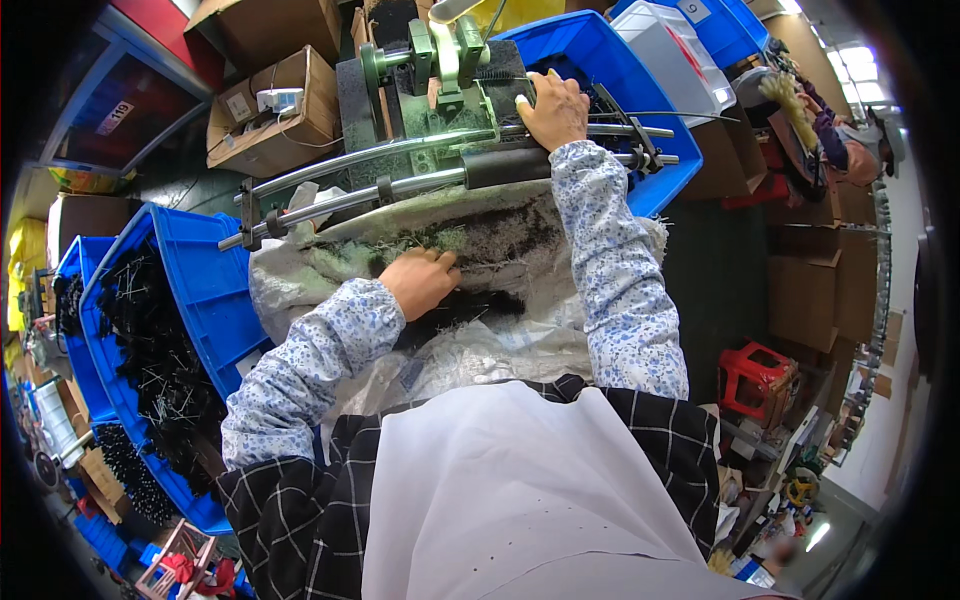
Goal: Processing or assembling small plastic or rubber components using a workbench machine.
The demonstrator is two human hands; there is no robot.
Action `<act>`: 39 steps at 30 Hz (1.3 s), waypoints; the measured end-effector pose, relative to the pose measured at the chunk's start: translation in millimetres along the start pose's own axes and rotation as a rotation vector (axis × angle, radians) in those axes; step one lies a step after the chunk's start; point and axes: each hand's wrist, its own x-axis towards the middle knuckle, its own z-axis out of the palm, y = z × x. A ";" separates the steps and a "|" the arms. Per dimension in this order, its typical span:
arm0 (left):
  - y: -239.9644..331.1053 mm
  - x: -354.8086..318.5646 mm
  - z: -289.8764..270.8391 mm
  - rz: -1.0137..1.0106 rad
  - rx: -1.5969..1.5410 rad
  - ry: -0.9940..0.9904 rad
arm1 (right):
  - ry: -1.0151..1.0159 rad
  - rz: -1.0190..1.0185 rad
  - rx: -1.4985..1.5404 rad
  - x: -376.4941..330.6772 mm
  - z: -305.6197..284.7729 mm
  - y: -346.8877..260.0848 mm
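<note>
My left hand (420, 280) rests fingers-down in a heap of black bristly pieces (470, 245) lying on a white woven sack (500, 350) in front of me, and it seems closed on some of them. My right hand (555, 105) reaches forward to a green machine (440, 60), its fingers around a small dark piece at the machine's right side. Two curved metal rails (380, 170) with a black roller (505, 165) run across between the hands. Both forearms wear blue-flowered sleeves.
A blue crate (200, 280) full of black wired pieces stands at my left, another blue crate (610, 70) behind the machine at right. Cardboard boxes (270, 110) are stacked at the back left. A red stool (755, 375) and another person (840, 140) are at the right.
</note>
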 end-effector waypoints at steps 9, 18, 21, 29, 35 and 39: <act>-7.7 -3.3 -18.2 -0.038 -0.087 -0.064 | 0.110 -0.092 0.119 0.5 15.1 -55.8; -5.7 -8.9 -38.4 -0.026 -0.254 0.178 | 0.108 -0.089 0.048 -0.7 10.0 -45.9; -11.6 -14.7 -52.9 -0.096 -0.454 0.242 | 0.117 -0.085 0.055 1.0 8.4 -12.9; -29.3 -6.3 -83.6 -0.063 -0.768 0.498 | -0.170 -0.021 -0.070 38.3 -5.3 28.6; -29.7 7.9 -78.7 -0.142 -0.830 0.581 | 0.357 -0.012 -0.117 21.7 -36.1 67.6; -25.6 24.8 -77.4 -0.160 -0.719 0.841 | -0.451 -0.101 0.687 -32.6 -95.5 -16.9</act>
